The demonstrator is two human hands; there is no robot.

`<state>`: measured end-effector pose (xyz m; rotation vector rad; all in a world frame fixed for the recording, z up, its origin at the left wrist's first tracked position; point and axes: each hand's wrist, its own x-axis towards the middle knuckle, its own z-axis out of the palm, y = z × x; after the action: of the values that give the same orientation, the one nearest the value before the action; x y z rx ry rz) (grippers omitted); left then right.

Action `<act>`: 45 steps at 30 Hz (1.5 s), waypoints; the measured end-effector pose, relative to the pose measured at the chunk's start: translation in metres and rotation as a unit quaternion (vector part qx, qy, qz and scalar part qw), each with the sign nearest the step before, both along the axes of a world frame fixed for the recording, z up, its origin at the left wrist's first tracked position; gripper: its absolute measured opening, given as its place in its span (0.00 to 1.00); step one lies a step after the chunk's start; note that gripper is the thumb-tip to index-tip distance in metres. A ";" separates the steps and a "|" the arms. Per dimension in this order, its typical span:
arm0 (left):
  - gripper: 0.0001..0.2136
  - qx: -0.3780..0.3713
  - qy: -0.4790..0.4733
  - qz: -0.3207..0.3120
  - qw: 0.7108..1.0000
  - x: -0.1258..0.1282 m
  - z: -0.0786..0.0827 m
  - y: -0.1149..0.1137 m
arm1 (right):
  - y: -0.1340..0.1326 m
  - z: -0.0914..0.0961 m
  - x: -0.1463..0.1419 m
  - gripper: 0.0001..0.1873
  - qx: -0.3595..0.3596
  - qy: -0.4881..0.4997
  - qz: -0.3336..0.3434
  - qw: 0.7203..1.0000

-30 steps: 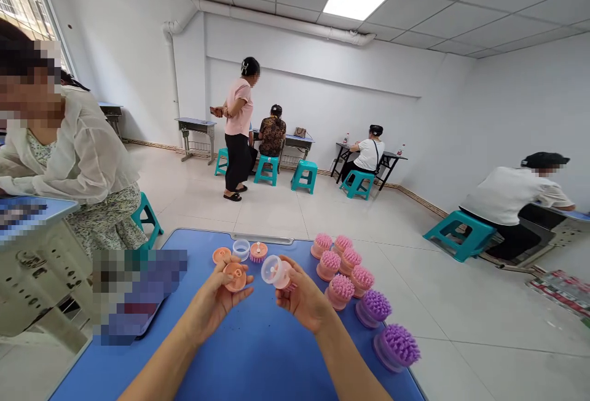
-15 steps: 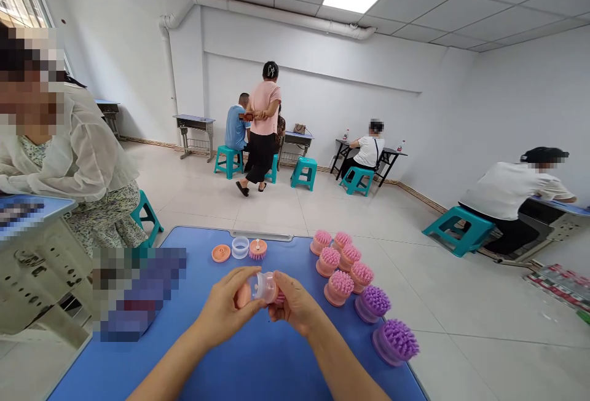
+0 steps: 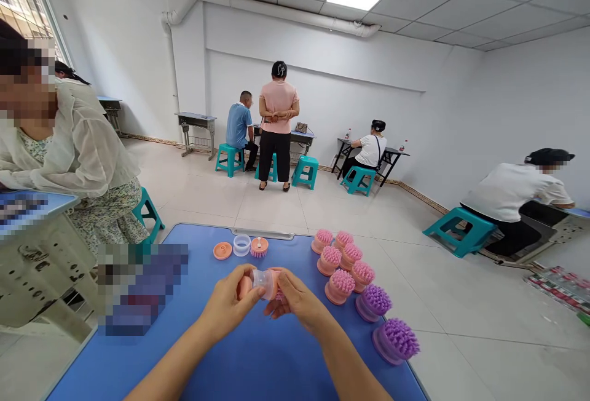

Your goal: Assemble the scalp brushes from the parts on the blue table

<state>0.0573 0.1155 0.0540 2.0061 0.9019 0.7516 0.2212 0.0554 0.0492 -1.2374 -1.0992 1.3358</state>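
Between my hands, above the blue table, is a scrub brush (image 3: 263, 281) lying on its side, with a clear middle, an orange end and pink bristles. My left hand (image 3: 230, 301) is closed around its orange end and clear part. Closed at the bristle end is my right hand (image 3: 302, 302), its fingers partly hiding the bristles. Beyond them lie an orange disc (image 3: 222, 251), a clear ring (image 3: 241, 245) and an orange bristle head (image 3: 259, 247) with a white post on top. Several pink brushes (image 3: 340, 286) and two purple brushes (image 3: 397, 341) stand bristles up along the right.
A pixelated purple item (image 3: 142, 296) lies on the left of the blue tabletop (image 3: 258, 358). A person in a sheer white blouse (image 3: 87, 142) leans over the left desk. Other people, teal stools (image 3: 357, 179) and desks are farther back.
The brush's clear part and orange rim are turned slightly between my hands, and my right hand's lower fingers have shifted. The person in pink has stepped right and now stands at the back desk.
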 end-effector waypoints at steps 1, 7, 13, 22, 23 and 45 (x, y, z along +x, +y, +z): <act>0.17 -0.002 -0.002 0.004 1.000 0.000 0.000 0.000 | 0.000 0.001 0.000 0.27 0.008 -0.002 -0.003 1.000; 0.17 -0.026 -0.017 0.031 0.999 0.000 0.002 0.001 | -0.002 0.005 0.005 0.45 0.071 0.025 0.002 0.997; 0.16 -0.083 -0.061 0.022 0.994 0.000 0.002 0.001 | 0.001 0.001 0.002 0.21 0.055 -0.015 -0.018 0.998; 0.17 -0.389 -0.321 0.078 0.860 -0.001 0.001 0.011 | -0.009 0.018 0.006 0.19 0.111 -0.070 -0.011 0.991; 0.16 -0.399 -0.326 0.075 0.854 0.000 0.002 0.009 | -0.009 0.017 0.004 0.18 0.085 -0.051 0.053 0.994; 0.23 -0.010 0.044 -0.044 0.998 -0.002 -0.001 -0.002 | -0.001 0.006 0.013 0.17 0.034 0.094 0.024 0.995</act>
<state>0.0553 0.1134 0.0531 2.0604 0.8613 0.6077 0.2339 0.0541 0.0549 -1.0192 -1.0381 1.4084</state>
